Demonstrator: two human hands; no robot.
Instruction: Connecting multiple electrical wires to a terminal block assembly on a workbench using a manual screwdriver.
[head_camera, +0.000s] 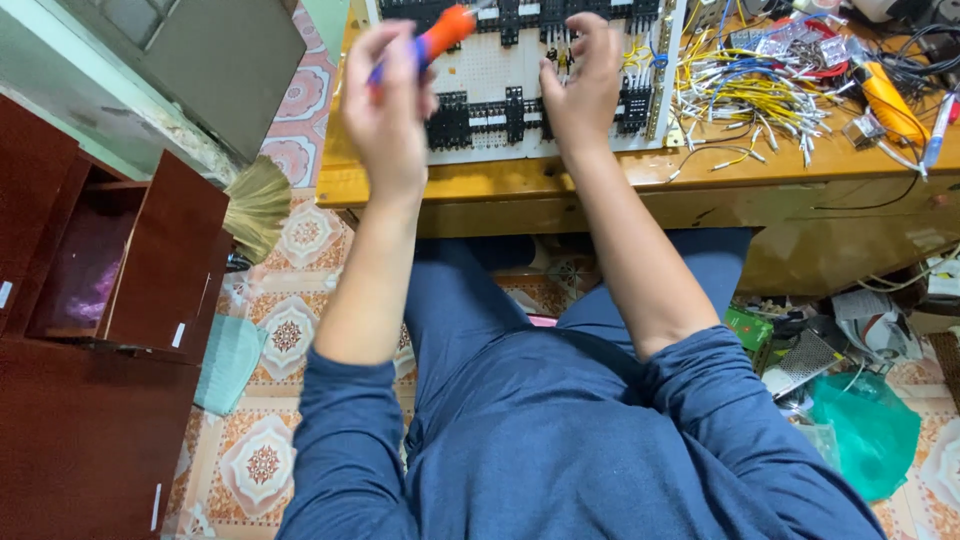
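Note:
My left hand (388, 105) is raised above the near edge of the wooden workbench (520, 182) and is closed around a screwdriver with an orange and blue handle (438, 35). My right hand (582, 85) rests on a white perforated panel (490, 75) fitted with rows of black terminal blocks (478, 115). Its fingers pinch at small wires near the panel's upper middle. The fingertips hide what they touch.
A heap of yellow, white and blue wires (750, 95) lies right of the panel, with an orange tool (890, 95) beyond. A dark red cabinet (110, 300) stands at left, beside a straw broom (258, 205). Clutter and a green bag (865, 425) lie on the floor at right.

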